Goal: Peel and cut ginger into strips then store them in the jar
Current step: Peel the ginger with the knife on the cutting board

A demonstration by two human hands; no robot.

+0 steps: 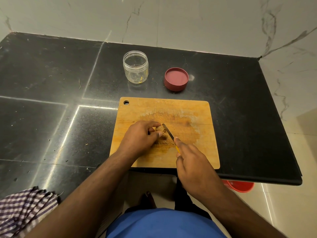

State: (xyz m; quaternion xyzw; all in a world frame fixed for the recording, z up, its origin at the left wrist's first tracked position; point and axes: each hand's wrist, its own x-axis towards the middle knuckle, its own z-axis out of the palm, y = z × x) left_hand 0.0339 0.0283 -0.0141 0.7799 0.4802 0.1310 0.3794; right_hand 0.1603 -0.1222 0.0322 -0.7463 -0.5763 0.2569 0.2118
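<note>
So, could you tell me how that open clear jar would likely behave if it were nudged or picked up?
The jar looks like thin clear plastic holding only a few yellow bits, so it is probably light and would slide on the glossy black counter. Being squat and wide-mouthed, it seems unlikely to tip. Its lid lies apart, so any contents could spill.

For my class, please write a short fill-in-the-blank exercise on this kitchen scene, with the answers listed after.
1. The left hand holds the ginger on the wooden ____.
2. The right hand grips a knife with a ____ handle.
3. The clear jar stands with its lid ____.
4. The red lid lies to the ____ of the jar.

Answers: cutting board; yellow; off; right
</note>
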